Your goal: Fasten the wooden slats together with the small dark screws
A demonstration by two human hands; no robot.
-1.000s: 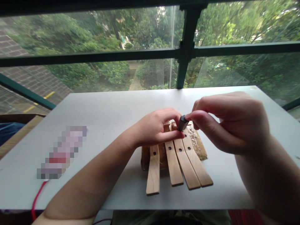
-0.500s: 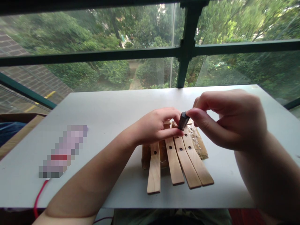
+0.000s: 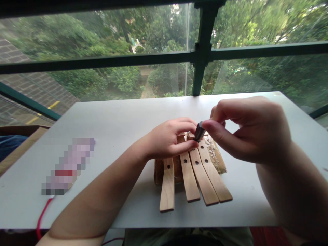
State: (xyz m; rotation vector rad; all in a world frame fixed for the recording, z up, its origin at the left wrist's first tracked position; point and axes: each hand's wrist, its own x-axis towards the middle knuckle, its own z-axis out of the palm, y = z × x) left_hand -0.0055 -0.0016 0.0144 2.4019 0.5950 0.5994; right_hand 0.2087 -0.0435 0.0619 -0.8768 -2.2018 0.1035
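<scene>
A short dark grey fluted cylinder (image 3: pixel 200 130), perhaps a screwdriver handle, stands tilted over the wooden strips. My right hand (image 3: pixel 251 130) pinches its upper end between thumb and forefinger. Closed round the lower part are the thumb and fingertips of my left hand (image 3: pixel 170 138); the tip beneath is hidden. Several pale wooden strips with dark screws or holes fan out toward me: a separate left strip (image 3: pixel 167 191), a middle strip (image 3: pixel 191 182) and two touching ones, including the right strip (image 3: pixel 217 181). Their far ends rest on a brown block (image 3: pixel 217 159), partly behind my left hand.
A white table (image 3: pixel 107 116) carries everything. On its left lies a blurred-out pinkish object (image 3: pixel 73 160) with a red cable (image 3: pixel 43 215). Past the left edge stands a cardboard box (image 3: pixel 28 143). Windows with a green frame (image 3: pixel 202 51) rise behind the table.
Both hands keep nearly the same hold on the dark cylinder, the right fingers shifting slightly at its top. The whole view has slid a few pixels; the strips stay in place.
</scene>
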